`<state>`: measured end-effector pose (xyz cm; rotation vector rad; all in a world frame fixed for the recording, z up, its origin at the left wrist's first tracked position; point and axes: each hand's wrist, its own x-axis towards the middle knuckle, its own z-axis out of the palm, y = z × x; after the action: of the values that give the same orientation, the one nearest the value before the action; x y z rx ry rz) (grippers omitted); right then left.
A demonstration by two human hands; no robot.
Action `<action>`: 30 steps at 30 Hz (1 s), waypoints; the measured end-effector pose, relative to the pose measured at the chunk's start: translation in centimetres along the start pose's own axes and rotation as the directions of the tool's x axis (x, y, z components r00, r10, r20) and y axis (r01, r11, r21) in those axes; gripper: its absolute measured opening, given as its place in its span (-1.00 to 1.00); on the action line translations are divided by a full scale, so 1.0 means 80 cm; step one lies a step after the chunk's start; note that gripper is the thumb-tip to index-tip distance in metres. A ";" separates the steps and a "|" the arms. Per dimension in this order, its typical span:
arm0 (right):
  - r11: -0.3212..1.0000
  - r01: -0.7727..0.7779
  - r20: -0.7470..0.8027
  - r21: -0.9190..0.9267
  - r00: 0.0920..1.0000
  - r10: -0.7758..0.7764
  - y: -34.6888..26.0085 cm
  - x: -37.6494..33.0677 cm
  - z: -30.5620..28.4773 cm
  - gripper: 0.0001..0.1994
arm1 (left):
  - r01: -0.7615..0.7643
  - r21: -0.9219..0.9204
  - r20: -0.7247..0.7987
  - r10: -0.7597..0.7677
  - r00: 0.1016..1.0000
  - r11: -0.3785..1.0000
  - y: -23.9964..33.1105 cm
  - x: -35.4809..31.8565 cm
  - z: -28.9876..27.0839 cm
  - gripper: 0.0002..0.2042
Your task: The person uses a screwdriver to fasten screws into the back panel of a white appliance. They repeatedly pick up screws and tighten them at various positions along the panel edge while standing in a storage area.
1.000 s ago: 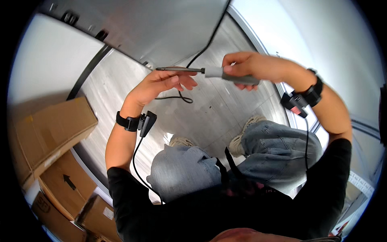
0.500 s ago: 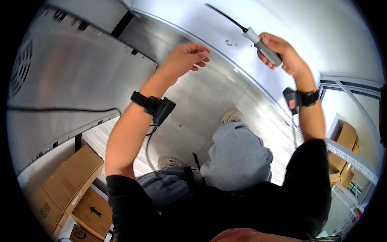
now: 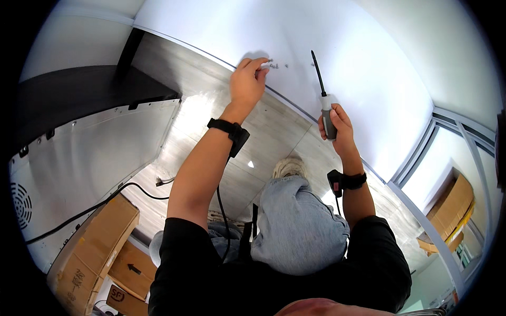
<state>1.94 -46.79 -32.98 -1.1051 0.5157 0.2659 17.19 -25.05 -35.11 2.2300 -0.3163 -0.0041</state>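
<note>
My right hand (image 3: 338,129) is wrapped round the grey handle of a screwdriver (image 3: 328,118). Its dark shaft points away from me, above the white tabletop (image 3: 369,100). Over the near edge of that tabletop reaches my left hand (image 3: 249,81), thumb and forefinger apart. The fingertips are right beside a small group of screws (image 3: 273,66); one touches or nearly touches the forefinger, and I cannot tell which. Another small screw (image 3: 286,66) lies slightly to the right of the group. Each wrist wears a black strap with a small device.
To my left stands a metal cabinet (image 3: 95,139) with a round vent and a dark top. A black cable (image 3: 105,203) runs across its front. Cardboard boxes (image 3: 97,253) stand at the lower left. On the right, a light metal frame (image 3: 421,210) stands in front of another cardboard box (image 3: 452,208).
My left hand has moved to the screws on the tabletop. The screwdriver has come nearer to me and turned more upright in view. The whole view has shifted, showing the cabinet's dark top.
</note>
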 end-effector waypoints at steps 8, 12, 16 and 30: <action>0.993 0.004 0.091 -0.118 0.996 0.007 -0.012 0.008 -0.005 -0.71 | -0.108 0.142 -0.107 0.123 0.987 0.984 -0.006 0.004 0.021 -0.92; 0.986 -0.002 0.136 -0.164 0.990 0.024 -0.014 0.019 -0.002 -0.72 | -0.067 0.110 -0.137 0.082 0.987 0.992 -0.006 0.007 0.023 -0.95; 0.984 -0.034 0.152 -0.176 0.987 0.061 -0.016 0.026 0.009 -0.76 | 0.007 -0.047 -0.108 -0.012 0.994 0.999 -0.013 0.005 0.014 -0.94; 0.777 0.202 0.377 -0.596 0.925 0.049 0.010 0.043 0.128 -0.76 | 0.208 -0.978 0.163 -0.605 0.779 0.004 -0.031 -0.089 -0.135 -0.80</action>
<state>7.22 -37.39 -31.86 -1.6795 0.0159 0.5938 12.03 -13.65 -31.00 0.7880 0.5038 -0.1463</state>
